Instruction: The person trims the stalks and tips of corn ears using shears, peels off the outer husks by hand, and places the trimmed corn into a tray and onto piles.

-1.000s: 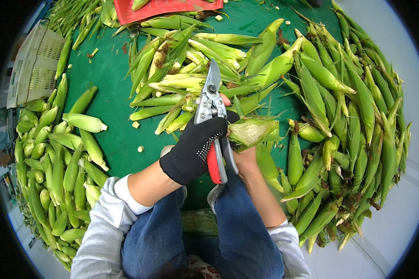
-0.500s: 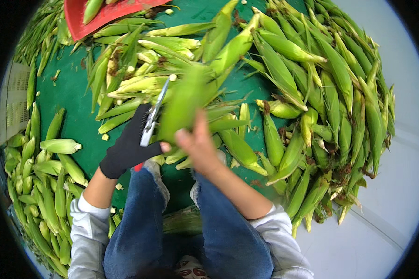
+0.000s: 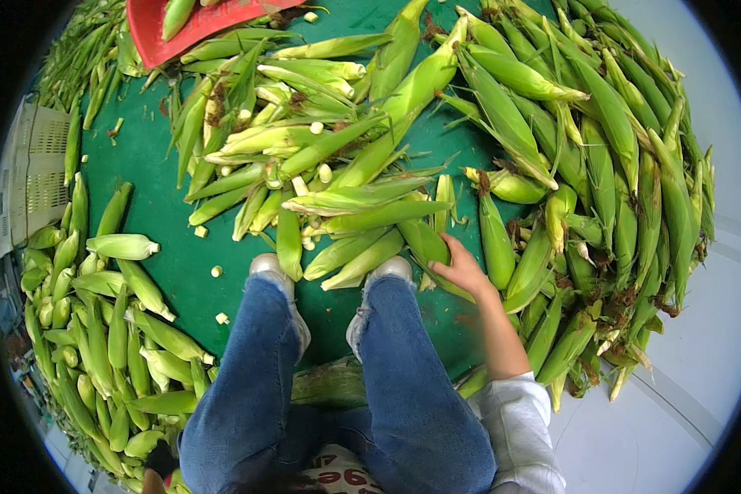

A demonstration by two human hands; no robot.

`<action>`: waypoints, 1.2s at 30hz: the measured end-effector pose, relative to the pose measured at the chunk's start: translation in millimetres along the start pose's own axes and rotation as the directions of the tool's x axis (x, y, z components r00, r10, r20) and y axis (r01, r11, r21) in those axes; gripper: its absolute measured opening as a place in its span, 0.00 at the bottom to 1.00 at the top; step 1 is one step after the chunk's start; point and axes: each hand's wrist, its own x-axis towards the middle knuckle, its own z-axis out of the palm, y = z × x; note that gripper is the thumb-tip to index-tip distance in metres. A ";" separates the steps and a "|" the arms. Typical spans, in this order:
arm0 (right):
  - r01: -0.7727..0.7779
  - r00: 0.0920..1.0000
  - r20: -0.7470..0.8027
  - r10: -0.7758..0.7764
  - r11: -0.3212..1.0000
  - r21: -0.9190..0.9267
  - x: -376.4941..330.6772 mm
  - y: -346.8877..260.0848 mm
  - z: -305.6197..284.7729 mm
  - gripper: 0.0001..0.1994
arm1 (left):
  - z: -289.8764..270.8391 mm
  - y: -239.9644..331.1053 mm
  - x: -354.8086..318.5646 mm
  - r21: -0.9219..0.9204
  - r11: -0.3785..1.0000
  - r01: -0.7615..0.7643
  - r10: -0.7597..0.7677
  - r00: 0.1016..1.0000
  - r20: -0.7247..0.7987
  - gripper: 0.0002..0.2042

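Note:
In front of my right shoe, my right hand (image 3: 464, 268) is closed round the lower part of a green ear of corn in its husk (image 3: 420, 240). That ear lies at the right end of a loose heap of husked-in corn (image 3: 362, 198) with cut stem ends. At the lower left edge, my left hand (image 3: 163, 459) in a black glove is mostly cut off and dark beside my thigh. A bit of red shows next to it, and its fingers are hidden. Trimmed ears of corn (image 3: 107, 329) are piled just above that hand.
A large pile of corn ears (image 3: 601, 165) fills the right side. A red scoop-like tray (image 3: 214, 25) with ears in it stands at the top left. A pale slatted crate (image 3: 45, 169) is at the left edge. Small cut stem pieces (image 3: 216, 271) dot the green floor.
The ear and the metal cutters have left the middle. My left hand has dropped to the lower left edge. My right hand has moved right and taken hold of another ear.

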 end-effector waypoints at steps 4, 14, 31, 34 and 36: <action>-0.089 0.951 0.283 0.121 0.988 -0.123 25.7 -14.0 -10.5 0.42 | 24.8 -52.8 -7.6 -0.356 0.927 0.114 -0.147 0.987 -0.067 0.34; 0.511 0.695 -0.580 0.426 0.275 0.814 12.3 -106.9 -100.0 0.28 | -88.5 399.9 111.5 -0.875 0.356 -0.327 0.678 0.735 0.002 0.36; 0.500 0.742 -0.480 0.469 0.090 0.861 23.5 -179.6 -42.3 0.25 | 12.5 535.3 108.7 -0.831 0.406 -0.381 0.780 0.618 0.098 0.21; 0.579 0.705 -0.645 0.296 0.286 0.763 16.3 -186.2 -53.9 0.30 | 1.5 525.0 131.4 -0.937 0.321 -0.138 0.620 0.779 0.098 0.14; 0.571 0.763 -0.589 0.268 0.149 0.807 21.1 -174.9 -64.5 0.30 | 0.0 521.2 128.0 -0.957 0.288 -0.025 0.654 0.735 0.178 0.16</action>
